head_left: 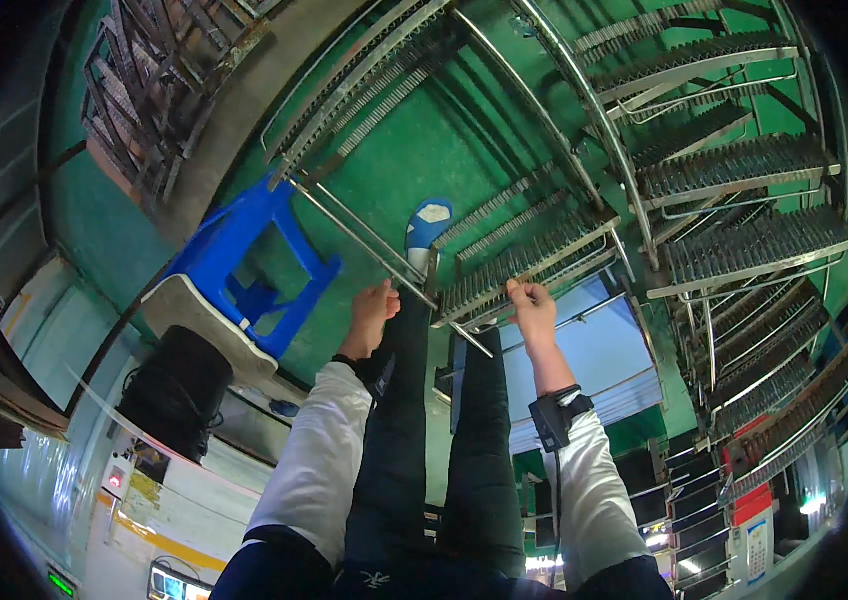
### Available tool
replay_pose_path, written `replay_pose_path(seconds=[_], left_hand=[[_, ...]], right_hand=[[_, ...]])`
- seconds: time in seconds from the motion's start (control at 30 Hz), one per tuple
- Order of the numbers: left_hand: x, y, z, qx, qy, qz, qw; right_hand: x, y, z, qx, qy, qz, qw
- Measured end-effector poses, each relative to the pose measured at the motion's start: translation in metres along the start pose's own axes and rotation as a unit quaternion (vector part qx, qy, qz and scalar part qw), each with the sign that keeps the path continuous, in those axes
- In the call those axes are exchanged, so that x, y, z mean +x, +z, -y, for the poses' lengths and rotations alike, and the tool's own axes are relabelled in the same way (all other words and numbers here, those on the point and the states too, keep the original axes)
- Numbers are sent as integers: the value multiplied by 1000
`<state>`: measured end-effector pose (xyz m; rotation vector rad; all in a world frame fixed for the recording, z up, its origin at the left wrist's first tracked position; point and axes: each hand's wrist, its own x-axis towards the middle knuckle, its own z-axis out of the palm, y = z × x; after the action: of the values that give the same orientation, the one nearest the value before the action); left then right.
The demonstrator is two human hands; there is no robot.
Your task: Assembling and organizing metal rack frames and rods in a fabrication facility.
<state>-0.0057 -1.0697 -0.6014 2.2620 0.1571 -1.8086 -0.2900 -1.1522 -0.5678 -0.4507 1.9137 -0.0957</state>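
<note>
A metal rack (534, 262) with toothed, comb-like rails stands in front of my legs, its bars crossing at the near corner. My right hand (536, 310) is closed in a pinch right at the near edge of a toothed rail; whether anything small sits between the fingertips I cannot make out. To the left of the rack's thin side rod (359, 240), my left hand (372, 318) is closed with curled fingers. What it holds, if anything, is hidden. Dark bands circle both wrists below white sleeves.
On the left a blue plastic stool (289, 235) stands beside a round-edged seat (209, 325) and a black container (179, 385). More toothed racks (744, 165) crowd the right side. Metal frames (159, 90) are piled at upper left. My foot in a blue slipper (428, 222) rests on the green floor.
</note>
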Motion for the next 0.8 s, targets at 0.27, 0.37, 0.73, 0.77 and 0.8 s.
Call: replay_pose_path(seconds=[0.27, 0.37, 0.73, 0.77, 0.8], left_hand=[[9, 19, 25, -308, -157, 5, 938], [-11, 48, 7, -39, 47, -152, 986], [0, 15, -22, 313, 170, -86, 931], [-9, 26, -40, 441, 217, -97, 866], [-14, 32, -56, 440, 220, -104, 864]], right_hand=[[-1, -9, 3, 51, -9, 17, 999], [6, -18, -13, 16, -21, 0, 1000], [29, -41, -1, 38, 57, 104, 992], [32, -48, 2, 42, 54, 100, 993], [33, -51, 10, 35, 68, 136, 988]])
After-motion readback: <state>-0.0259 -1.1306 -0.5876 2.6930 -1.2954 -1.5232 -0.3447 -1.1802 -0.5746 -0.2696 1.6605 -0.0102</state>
